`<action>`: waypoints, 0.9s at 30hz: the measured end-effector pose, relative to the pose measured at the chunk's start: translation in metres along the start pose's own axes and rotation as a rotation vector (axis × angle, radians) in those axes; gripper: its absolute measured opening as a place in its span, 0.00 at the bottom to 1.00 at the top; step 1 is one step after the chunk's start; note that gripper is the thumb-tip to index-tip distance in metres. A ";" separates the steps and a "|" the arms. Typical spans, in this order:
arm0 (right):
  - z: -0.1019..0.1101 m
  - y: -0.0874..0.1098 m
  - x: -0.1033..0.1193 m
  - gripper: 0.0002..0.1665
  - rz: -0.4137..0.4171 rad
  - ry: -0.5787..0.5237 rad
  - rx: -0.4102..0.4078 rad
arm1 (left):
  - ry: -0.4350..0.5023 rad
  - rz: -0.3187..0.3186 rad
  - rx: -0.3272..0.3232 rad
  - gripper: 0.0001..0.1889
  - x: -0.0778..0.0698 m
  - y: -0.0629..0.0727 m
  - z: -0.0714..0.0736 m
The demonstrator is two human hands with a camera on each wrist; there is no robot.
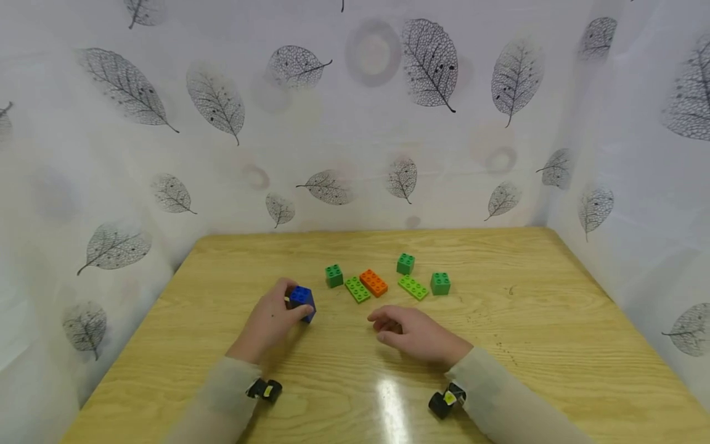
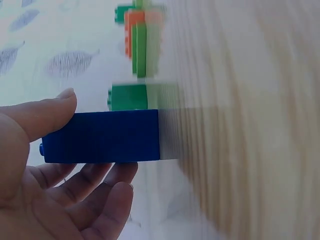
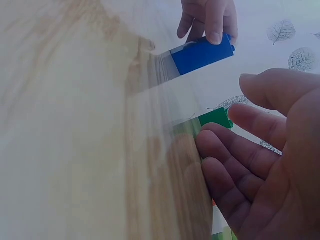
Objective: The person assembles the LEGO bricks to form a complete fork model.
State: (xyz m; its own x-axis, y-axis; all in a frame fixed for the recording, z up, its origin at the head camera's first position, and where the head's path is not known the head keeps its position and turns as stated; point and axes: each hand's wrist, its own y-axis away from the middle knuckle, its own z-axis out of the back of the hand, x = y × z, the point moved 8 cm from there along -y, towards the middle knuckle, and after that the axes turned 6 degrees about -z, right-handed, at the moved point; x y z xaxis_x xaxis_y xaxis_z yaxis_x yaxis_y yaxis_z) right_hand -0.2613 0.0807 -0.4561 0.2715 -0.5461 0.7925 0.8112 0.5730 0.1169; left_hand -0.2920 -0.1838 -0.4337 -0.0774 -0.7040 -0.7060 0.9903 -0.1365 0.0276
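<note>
My left hand [image 1: 270,320] holds a tall blue building block [image 1: 302,300] upright at the table's left-middle, thumb on one side and fingers on the other. In the left wrist view the blue block [image 2: 102,136] has its base right at the tabletop, studs toward the palm. My right hand [image 1: 413,333] hovers low over the table to the right, fingers loosely bent and nothing in them. Nearest to it are an orange brick [image 1: 374,282] and a flat lime green brick [image 1: 357,289]. In the right wrist view a green block [image 3: 212,119] shows beyond the right fingertips.
Behind the hands stand a green block [image 1: 334,275], another green block [image 1: 405,264] and a third green block [image 1: 440,283]. A second flat lime brick [image 1: 413,287] lies between them. The wooden table [image 1: 554,345] ends at a leaf-patterned curtain [image 1: 355,135] on the back and sides.
</note>
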 end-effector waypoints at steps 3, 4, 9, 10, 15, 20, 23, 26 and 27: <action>0.000 0.000 0.002 0.21 0.001 0.004 0.000 | -0.024 0.010 -0.002 0.32 0.013 0.000 0.013; 0.000 0.000 0.002 0.21 0.002 0.006 -0.001 | -0.031 0.012 -0.004 0.32 0.017 0.000 0.018; 0.000 0.000 0.002 0.20 0.000 0.009 -0.001 | -0.070 0.024 -0.021 0.35 0.033 -0.001 0.037; 0.000 0.000 0.001 0.20 0.000 0.009 -0.002 | -0.078 0.027 -0.024 0.36 0.036 -0.001 0.040; 0.001 0.000 -0.001 0.18 0.000 0.018 -0.006 | -0.115 0.047 -0.031 0.39 0.046 -0.001 0.052; 0.000 -0.001 -0.002 0.19 0.002 0.015 -0.001 | -0.140 0.062 -0.034 0.40 0.053 0.000 0.059; 0.000 0.000 -0.002 0.18 0.001 0.019 0.002 | -0.149 0.066 -0.032 0.40 0.054 0.001 0.061; 0.000 0.000 -0.002 0.18 -0.001 0.024 0.001 | -0.150 0.072 -0.028 0.40 0.054 0.002 0.061; 0.000 0.000 -0.002 0.18 -0.001 0.026 0.000 | -0.150 0.073 -0.027 0.40 0.054 0.002 0.062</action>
State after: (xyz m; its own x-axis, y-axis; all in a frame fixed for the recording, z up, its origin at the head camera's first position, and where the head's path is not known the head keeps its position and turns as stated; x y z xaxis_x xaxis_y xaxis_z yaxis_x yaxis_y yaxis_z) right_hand -0.2615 0.0818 -0.4581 0.2842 -0.5619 0.7768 0.8113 0.5727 0.1175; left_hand -0.3011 -0.2648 -0.4280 -0.0195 -0.8079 -0.5890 0.9965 -0.0637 0.0543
